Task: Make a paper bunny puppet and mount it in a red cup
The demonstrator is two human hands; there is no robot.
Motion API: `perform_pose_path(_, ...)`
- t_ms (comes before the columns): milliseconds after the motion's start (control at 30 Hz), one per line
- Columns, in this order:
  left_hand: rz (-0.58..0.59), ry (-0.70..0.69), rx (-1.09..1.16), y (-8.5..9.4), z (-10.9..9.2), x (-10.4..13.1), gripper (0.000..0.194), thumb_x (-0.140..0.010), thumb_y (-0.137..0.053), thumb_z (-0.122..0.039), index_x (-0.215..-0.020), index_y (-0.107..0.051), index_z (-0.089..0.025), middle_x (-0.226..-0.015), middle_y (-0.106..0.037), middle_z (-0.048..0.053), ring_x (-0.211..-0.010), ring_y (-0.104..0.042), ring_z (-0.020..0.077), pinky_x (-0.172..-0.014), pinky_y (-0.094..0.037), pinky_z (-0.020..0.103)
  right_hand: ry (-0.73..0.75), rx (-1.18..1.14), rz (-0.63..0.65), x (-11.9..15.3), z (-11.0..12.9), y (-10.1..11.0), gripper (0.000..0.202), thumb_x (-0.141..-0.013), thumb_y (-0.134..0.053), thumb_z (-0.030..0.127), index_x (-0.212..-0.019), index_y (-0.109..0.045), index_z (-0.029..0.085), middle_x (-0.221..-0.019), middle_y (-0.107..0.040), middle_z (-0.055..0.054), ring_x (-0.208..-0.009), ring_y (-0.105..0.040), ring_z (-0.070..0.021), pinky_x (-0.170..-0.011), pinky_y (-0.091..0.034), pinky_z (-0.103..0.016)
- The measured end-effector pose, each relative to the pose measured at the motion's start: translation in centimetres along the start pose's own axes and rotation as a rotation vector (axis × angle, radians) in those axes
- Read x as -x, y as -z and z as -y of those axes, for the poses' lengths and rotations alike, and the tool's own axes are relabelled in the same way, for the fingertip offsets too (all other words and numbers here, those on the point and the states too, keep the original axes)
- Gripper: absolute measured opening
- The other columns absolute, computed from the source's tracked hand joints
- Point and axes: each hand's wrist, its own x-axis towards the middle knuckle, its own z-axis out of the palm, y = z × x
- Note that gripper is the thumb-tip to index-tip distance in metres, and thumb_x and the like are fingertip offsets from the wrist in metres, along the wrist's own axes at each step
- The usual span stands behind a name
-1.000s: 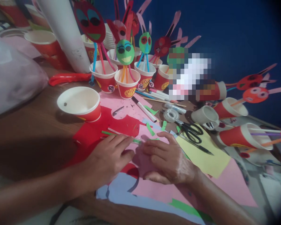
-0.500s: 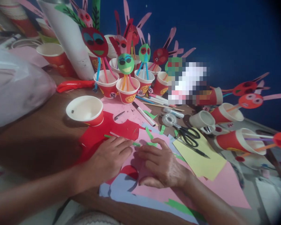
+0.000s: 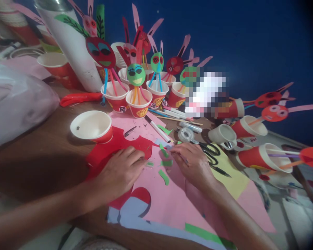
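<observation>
On the left of the pink paper [image 3: 159, 205] rests my left hand [image 3: 123, 170], its fingers curled together. Its fingertips are beside a small green paper strip [image 3: 150, 164] and partly over red paper [image 3: 100, 152]. My right hand [image 3: 194, 159] is bent over the sheet to the right, fingers drawn together; whatever is between them cannot be made out. Its fingertips are close to several green paper scraps [image 3: 167, 163]. A curved green piece [image 3: 163, 177] lies between the hands. Below is a red rounded cut-out [image 3: 143, 195] beside light blue paper [image 3: 133, 208].
Black-handled scissors [image 3: 211, 152] and a pen [image 3: 220, 171] lie on yellow paper [image 3: 236, 184]. Nearby are a tape roll [image 3: 186, 134] and a marker [image 3: 158, 128]. A paper cup [image 3: 91, 126] stands left; cups with paper-faced straw figures [image 3: 136, 74] line the back. A plastic bag [image 3: 18, 104] is far left.
My right hand has moved up and right, uncovering the green scraps and pink paper. My left hand stays nearly in place, its fingers slightly more curled. The whole view has shifted slightly.
</observation>
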Motion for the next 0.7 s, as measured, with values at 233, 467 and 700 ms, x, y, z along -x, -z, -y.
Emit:
perform_pose_path(233, 0.043, 0.037, -0.002, -0.1, 0.3, -0.8, 0.019, -0.088, -0.046, -0.018, -0.098, -0.062, -0.017, -0.095, -0.058, 0.008, -0.089, -0.047, 0.0215, -0.076, -0.042, 0.038, 0.023, 0.031, 0.157, 0.2, 0.6, 0.4, 0.020, -0.080, -0.061, 0.037, -0.090, -0.065, 0.020, -0.085, -0.065, -0.006, -0.085, -0.057, -0.0212, -0.081, -0.039, -0.035)
perform_pose_path(467, 0.007, 0.032, 0.041, 0.3, 0.3, -0.7, 0.016, -0.088, -0.048, -0.023, -0.095, -0.060, -0.016, -0.095, -0.059, 0.007, -0.090, -0.047, 0.0219, -0.078, -0.040, 0.038, -0.006, -0.055, 0.222, 0.0, 0.8, 1.4, 0.017, -0.082, -0.059, 0.031, -0.095, -0.064, 0.022, -0.093, -0.065, -0.005, -0.091, -0.057, -0.0210, -0.086, -0.039, -0.037)
perform_pose_path(700, -0.022, 0.079, 0.143, 1.1, 0.3, -0.4, 0.012, -0.085, -0.052, -0.018, -0.094, -0.059, -0.018, -0.090, -0.060, 0.005, -0.086, -0.050, 0.0201, -0.076, -0.039, 0.035, -0.092, -0.283, 0.246, -0.4, 0.9, 2.2, 0.015, -0.086, -0.054, 0.030, -0.097, -0.062, 0.025, -0.103, -0.066, 0.000, -0.097, -0.058, -0.0178, -0.086, -0.044, -0.031)
